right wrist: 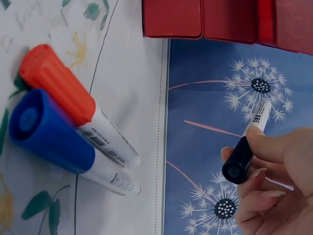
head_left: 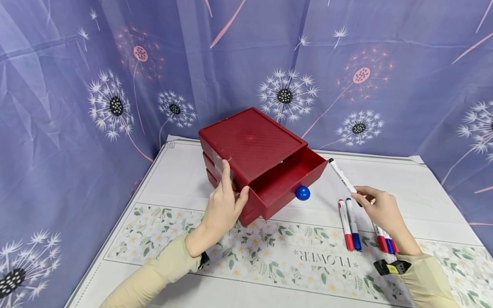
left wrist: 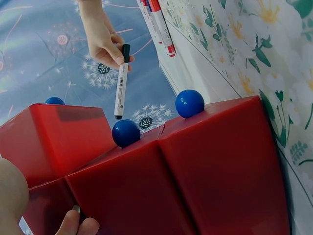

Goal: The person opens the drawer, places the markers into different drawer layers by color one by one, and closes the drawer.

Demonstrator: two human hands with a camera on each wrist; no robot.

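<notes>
A dark red drawer unit (head_left: 252, 141) stands angled on the table, its top drawer (head_left: 283, 196) pulled out. That drawer has a round blue knob (head_left: 302, 193), and its visible inside is bare. My left hand (head_left: 217, 211) rests against the unit's near left side, index finger extended and thumb by the drawer's corner. To the right, my right hand (head_left: 385, 209) pinches a white marker (head_left: 340, 173) with a black cap (right wrist: 238, 161) near its capped end. The marker's far end points up toward the drawer's right corner, held above the table.
A red-capped marker (head_left: 345, 224) and a blue-capped marker (head_left: 353, 224) lie side by side on the table, right of the unit. More red and blue markers (head_left: 381, 239) lie partly hidden under my right wrist. A purple dandelion-print curtain (head_left: 231, 64) hangs behind.
</notes>
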